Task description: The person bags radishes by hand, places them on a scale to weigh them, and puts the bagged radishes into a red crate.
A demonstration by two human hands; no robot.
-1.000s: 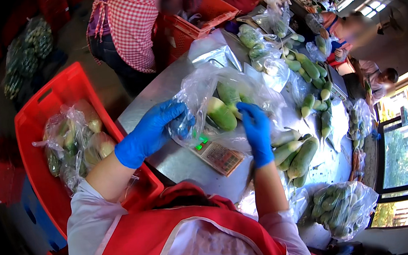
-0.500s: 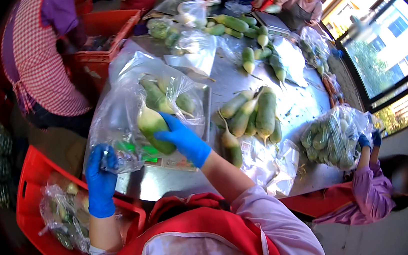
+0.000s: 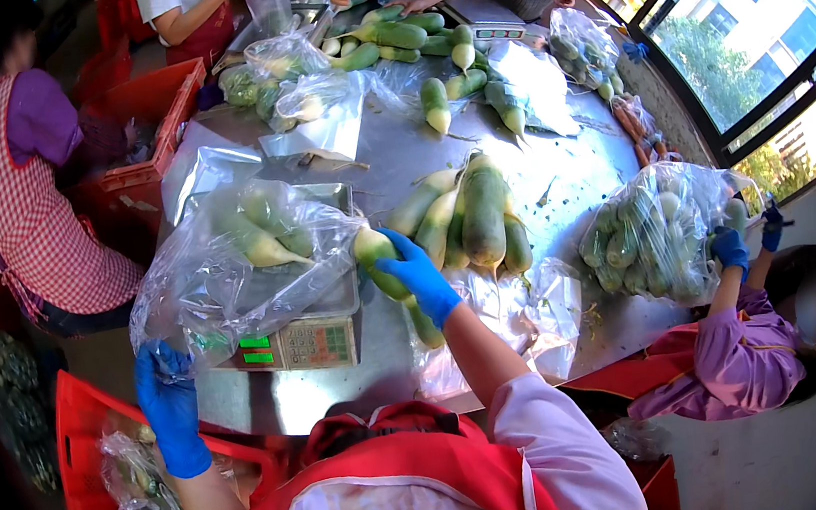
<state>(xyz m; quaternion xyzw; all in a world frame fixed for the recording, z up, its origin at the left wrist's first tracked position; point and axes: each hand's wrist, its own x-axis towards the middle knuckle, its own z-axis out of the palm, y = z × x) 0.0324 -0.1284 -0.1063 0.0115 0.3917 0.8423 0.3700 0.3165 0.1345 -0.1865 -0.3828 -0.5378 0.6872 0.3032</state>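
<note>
My left hand [image 3: 169, 408], in a blue glove, grips the lower left edge of a clear plastic bag [image 3: 173, 312]. Pale green radishes [image 3: 261, 242] lie inside the bag, which rests over a scale [image 3: 308, 345] with lit green displays. My right hand [image 3: 422, 275], also gloved in blue, is closed on another radish [image 3: 371, 257] at the bag's right side, just left of a pile of radishes [image 3: 482, 211]. Below that pile lie crumpled plastic sheets [image 3: 547, 325].
A red crate [image 3: 82, 443] stands at my lower left. Co-workers surround the steel table [image 3: 583, 159]: one in a checked apron [image 3: 42, 226], one in purple [image 3: 741, 348] beside a big bag of radishes [image 3: 648, 238], others at the far side among radishes, bags and a second scale [image 3: 487, 24].
My view has swung, showing more of the table. My right hand has moved right, bringing its radish to the bag's side; my left hand still grips the bag, lower and further left.
</note>
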